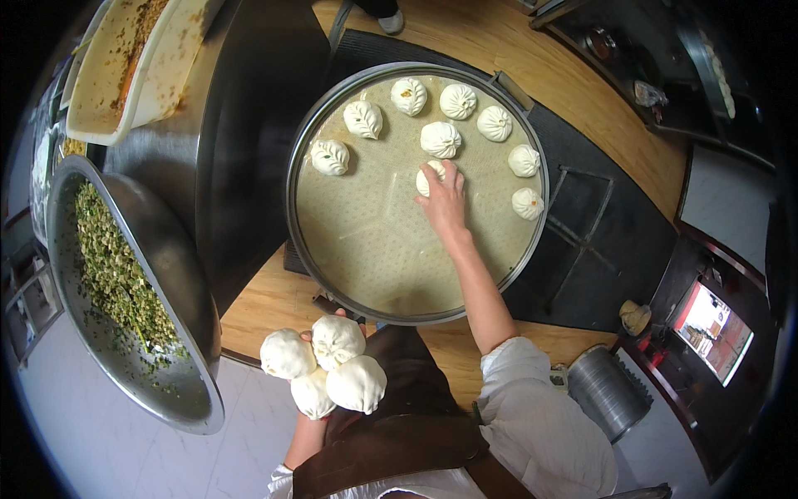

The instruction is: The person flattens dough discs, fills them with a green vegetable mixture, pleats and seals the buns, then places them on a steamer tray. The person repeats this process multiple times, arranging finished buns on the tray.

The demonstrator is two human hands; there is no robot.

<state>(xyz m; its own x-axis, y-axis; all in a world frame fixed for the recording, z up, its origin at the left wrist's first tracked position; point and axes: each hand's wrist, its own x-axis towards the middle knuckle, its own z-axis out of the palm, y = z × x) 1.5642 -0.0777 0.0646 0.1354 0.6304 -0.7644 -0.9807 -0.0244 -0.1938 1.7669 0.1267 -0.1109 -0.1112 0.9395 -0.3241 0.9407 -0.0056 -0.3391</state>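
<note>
My right hand (446, 199) has its fingers around a small pleated white bun (430, 178) on the lined floor of a large round steamer tray (386, 262). Just beyond it sits another pleated bun (440, 139). Several more filled buns, among them a leaf-pleated bun (363, 119), form an arc along the tray's far and side edges. Below the tray's near rim, my left hand (305, 337) bears a cluster of larger white buns (356, 384), mostly hiding its palm and fingers.
At left, a steel bowl (215, 399) of chopped green filling leans near a dark metal counter (249, 125). A stained plastic tub (128, 118) stands above it. The tray lies over a black surface (586, 249). A metal cylinder (608, 393) is at lower right; another person's shoe (391, 23) shows at the top.
</note>
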